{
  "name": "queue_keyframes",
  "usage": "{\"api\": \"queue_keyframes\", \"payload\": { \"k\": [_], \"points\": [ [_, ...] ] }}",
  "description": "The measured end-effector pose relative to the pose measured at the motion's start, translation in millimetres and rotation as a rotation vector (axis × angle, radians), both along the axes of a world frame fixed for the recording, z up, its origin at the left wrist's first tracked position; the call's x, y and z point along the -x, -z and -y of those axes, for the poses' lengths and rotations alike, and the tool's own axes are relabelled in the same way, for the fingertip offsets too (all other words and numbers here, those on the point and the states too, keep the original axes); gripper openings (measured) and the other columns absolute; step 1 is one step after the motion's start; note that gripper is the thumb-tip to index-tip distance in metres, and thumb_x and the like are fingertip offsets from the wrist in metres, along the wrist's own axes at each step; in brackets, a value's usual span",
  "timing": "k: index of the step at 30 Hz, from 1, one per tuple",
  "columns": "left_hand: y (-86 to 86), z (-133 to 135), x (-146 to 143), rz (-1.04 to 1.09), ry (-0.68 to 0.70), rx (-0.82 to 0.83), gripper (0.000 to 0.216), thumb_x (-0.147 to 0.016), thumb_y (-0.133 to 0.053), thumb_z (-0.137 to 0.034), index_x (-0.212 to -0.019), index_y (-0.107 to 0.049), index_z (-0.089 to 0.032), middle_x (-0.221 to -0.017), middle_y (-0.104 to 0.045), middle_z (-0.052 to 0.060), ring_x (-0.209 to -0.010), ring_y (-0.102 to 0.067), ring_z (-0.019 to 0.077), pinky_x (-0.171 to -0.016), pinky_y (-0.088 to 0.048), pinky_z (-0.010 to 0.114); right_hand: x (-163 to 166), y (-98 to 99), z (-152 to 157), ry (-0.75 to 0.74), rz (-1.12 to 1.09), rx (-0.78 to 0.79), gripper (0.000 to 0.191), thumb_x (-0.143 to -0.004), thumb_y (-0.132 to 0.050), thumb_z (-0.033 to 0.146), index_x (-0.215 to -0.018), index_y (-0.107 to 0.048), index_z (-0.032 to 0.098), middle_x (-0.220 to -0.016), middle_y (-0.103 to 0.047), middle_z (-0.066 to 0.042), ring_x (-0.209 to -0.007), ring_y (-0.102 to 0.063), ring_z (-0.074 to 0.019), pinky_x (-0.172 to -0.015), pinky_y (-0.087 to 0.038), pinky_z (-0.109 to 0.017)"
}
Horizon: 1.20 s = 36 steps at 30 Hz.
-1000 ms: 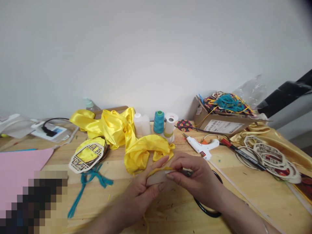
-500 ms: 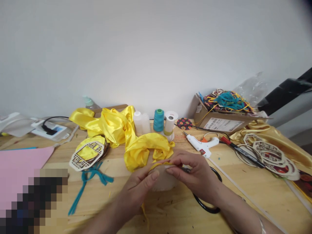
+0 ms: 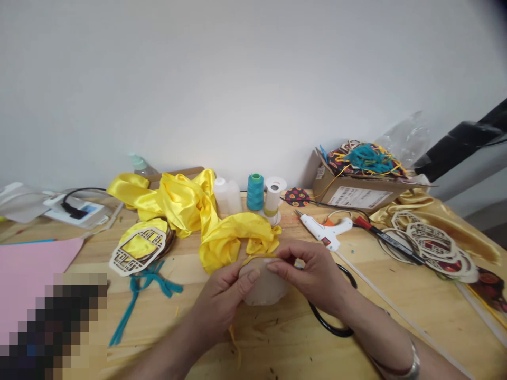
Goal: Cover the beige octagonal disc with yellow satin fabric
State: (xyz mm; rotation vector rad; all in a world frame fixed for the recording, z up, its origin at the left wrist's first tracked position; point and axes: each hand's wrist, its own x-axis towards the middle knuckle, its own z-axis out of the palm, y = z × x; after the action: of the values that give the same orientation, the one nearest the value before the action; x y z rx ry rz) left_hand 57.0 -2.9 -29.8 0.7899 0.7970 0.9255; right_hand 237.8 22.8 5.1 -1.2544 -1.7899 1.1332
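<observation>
My left hand (image 3: pixel 220 300) and my right hand (image 3: pixel 312 275) meet over the wooden table (image 3: pixel 400 338). Together they grip a beige card piece (image 3: pixel 264 289) with a yellow cord (image 3: pixel 259 258) running along its top edge. The left fingers pinch the card's left side; the right fingers pinch the cord at the top right. A loose end of the yellow cord (image 3: pixel 235 342) hangs below the left hand. Black-handled scissors (image 3: pixel 331 327) lie under my right wrist. A crumpled yellow satin cloth (image 3: pixel 225 240) lies just behind the hands.
Thread spools (image 3: pixel 255 192), a white bottle (image 3: pixel 223 196), a glue gun (image 3: pixel 325 231), a cardboard box of cords (image 3: pixel 358 190), cut-out wooden frames (image 3: pixel 433 245), another frame (image 3: pixel 137 250) over teal cord (image 3: pixel 137 295), pink paper (image 3: pixel 27 269) and gold cloth (image 3: pixel 439 214) crowd the table.
The beige card has turned from edge-on to face the camera. Both hands stayed together and shifted slightly up and left in view as my head moved.
</observation>
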Motion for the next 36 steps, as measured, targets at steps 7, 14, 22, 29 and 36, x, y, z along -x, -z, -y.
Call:
{"api": "queue_keyframes", "payload": {
  "k": [7, 14, 22, 29, 36],
  "points": [
    [-13.7, -5.4, -5.2, 0.128, -0.175, 0.216, 0.023, -0.075, -0.068, -0.024, -0.095, -0.073, -0.014, -0.087, -0.074, 0.010, -0.082, -0.067, 0.0224, -0.068, -0.053, 0.028, -3.6, 1.5, -9.4, -0.003, -0.354, 0.388, 0.035, -0.077, -0.061, 0.043, -0.057, -0.059, 0.014, -0.053, -0.047, 0.004, -0.052, -0.036, -0.0078, -0.050, -0.028, -0.022],
    [-14.2, -8.4, -3.1, 0.171, -0.186, 0.284, 0.023, -0.080, -0.062, -0.019, -0.101, -0.069, -0.013, -0.088, -0.073, 0.011, -0.083, -0.067, 0.0231, -0.071, -0.056, 0.034, -4.3, 5.8, -12.3, -0.007, -0.476, 0.483, 0.032, -0.068, -0.071, 0.043, -0.061, -0.063, 0.013, -0.054, -0.051, 0.003, -0.052, -0.037, -0.0077, -0.052, -0.027, -0.023],
    [-8.9, -10.3, -2.1, 0.197, -0.133, 0.296, 0.021, -0.080, -0.062, -0.019, -0.099, -0.070, -0.014, -0.086, -0.073, 0.011, -0.075, -0.068, 0.0210, -0.066, -0.057, 0.032, -6.7, 6.4, -13.3, -0.022, -0.454, 0.470, 0.036, -0.071, -0.068, 0.045, -0.056, -0.061, 0.013, -0.051, -0.049, 0.003, -0.050, -0.036, -0.0074, -0.051, -0.025, -0.024],
    [-9.7, -7.4, -1.1, 0.195, -0.110, 0.285, 0.021, -0.079, -0.064, -0.021, -0.096, -0.072, -0.014, -0.087, -0.074, 0.012, -0.071, -0.068, 0.0216, -0.063, -0.057, 0.033, -5.7, 6.0, -12.5, -0.021, -0.403, 0.495, 0.031, -0.066, -0.071, 0.043, -0.068, -0.068, 0.012, -0.063, -0.060, -0.001, -0.059, -0.047, -0.0100, -0.058, -0.033, -0.025],
    [-11.0, -7.2, -0.5, 0.210, -0.106, 0.275, 0.022, -0.073, -0.070, -0.017, -0.094, -0.073, -0.015, -0.084, -0.074, 0.011, -0.070, -0.068, 0.0201, -0.064, -0.056, 0.030, -6.1, 5.0, -12.2, -0.015, -0.341, 0.411, 0.026, -0.071, -0.066, 0.039, -0.065, -0.065, 0.013, -0.057, -0.052, 0.003, -0.054, -0.039, -0.0081, -0.052, -0.028, -0.023]
  ]
}}
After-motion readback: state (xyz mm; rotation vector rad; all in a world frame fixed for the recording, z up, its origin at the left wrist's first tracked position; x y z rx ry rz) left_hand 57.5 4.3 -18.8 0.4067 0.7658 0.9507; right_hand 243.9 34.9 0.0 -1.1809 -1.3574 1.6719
